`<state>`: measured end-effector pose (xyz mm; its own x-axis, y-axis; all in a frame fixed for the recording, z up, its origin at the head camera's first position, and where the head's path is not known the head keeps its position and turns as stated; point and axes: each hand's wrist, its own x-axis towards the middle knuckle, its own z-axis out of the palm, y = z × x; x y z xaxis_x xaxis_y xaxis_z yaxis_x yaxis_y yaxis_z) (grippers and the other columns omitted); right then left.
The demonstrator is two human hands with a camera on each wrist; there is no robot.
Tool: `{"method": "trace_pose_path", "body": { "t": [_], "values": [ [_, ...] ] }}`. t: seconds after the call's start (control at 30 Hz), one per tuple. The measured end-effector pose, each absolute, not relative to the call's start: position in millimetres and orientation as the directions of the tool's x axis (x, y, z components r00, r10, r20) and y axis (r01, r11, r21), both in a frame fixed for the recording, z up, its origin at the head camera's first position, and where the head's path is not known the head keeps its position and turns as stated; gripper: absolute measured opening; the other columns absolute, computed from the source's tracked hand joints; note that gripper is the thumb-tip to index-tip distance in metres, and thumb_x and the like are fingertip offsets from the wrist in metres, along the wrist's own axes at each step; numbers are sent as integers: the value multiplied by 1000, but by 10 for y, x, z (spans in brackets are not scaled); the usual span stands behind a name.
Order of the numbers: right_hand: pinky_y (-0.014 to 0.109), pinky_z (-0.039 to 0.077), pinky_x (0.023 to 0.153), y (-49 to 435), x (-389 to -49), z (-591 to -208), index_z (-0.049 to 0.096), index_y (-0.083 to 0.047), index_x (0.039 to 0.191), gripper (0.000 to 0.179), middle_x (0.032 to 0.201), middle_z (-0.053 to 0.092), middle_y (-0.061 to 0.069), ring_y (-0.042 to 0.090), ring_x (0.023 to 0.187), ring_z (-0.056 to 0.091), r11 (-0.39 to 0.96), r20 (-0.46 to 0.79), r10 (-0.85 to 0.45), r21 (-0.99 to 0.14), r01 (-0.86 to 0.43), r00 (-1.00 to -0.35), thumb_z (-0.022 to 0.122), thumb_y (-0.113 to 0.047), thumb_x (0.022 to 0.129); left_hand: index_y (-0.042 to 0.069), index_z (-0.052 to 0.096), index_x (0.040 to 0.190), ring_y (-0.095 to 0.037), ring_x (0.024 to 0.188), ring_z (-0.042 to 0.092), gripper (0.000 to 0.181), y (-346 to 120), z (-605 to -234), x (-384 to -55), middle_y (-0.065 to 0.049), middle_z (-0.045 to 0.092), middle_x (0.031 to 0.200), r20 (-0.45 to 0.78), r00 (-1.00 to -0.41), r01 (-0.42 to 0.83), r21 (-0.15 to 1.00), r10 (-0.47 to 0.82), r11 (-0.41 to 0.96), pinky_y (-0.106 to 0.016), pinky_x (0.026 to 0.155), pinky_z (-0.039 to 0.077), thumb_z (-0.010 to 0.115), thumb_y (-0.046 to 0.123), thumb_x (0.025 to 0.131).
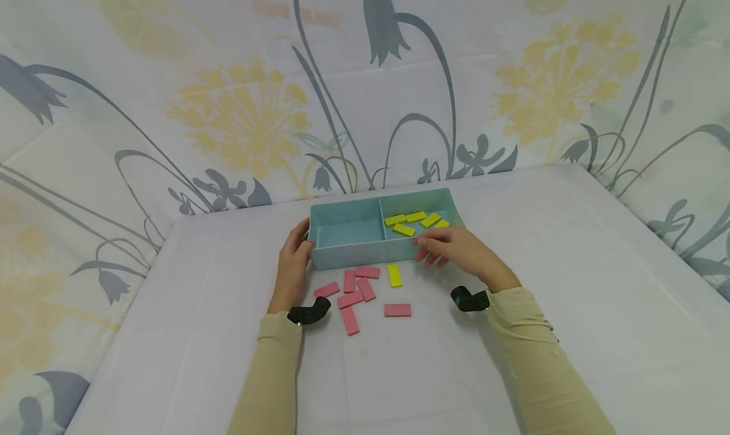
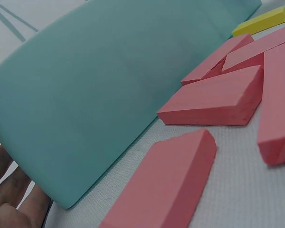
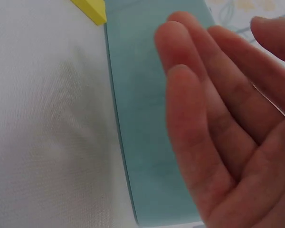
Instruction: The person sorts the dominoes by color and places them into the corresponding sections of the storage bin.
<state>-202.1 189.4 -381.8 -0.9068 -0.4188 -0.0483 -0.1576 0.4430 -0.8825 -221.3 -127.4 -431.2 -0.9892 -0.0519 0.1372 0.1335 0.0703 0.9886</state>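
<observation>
A light blue box with a divider stands on the table. My left hand holds its left end; in the left wrist view some fingers show past the end wall. Over the near wall's right part hovers my right hand, fingers loosely bent and nothing between them. Several yellow blocks lie in the right compartment, and the left compartment holds none. Another yellow block lies on the cloth before the box. Several flat pink blocks are scattered near it, some touching.
A white cloth covers the table. Flower-printed fabric hangs behind the table and at both sides. One pink block lies apart, right of the others. A black wrist device sits on each forearm.
</observation>
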Motion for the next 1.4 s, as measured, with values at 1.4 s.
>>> {"method": "trace_pose_path", "body": {
  "t": [1.4],
  "values": [
    [28,40,58,1533,-1943,-3979,51,-13,122,38,64,57,1,15,58,51,739,-253,-481,-632,-233,-840,56,-27,87,25,38,135,-11,126,30,44,-1283,-4329,-2229,6,35,138,125,-991,120,989,-50,89,-40,101,27,42,17,92]
  ]
}}
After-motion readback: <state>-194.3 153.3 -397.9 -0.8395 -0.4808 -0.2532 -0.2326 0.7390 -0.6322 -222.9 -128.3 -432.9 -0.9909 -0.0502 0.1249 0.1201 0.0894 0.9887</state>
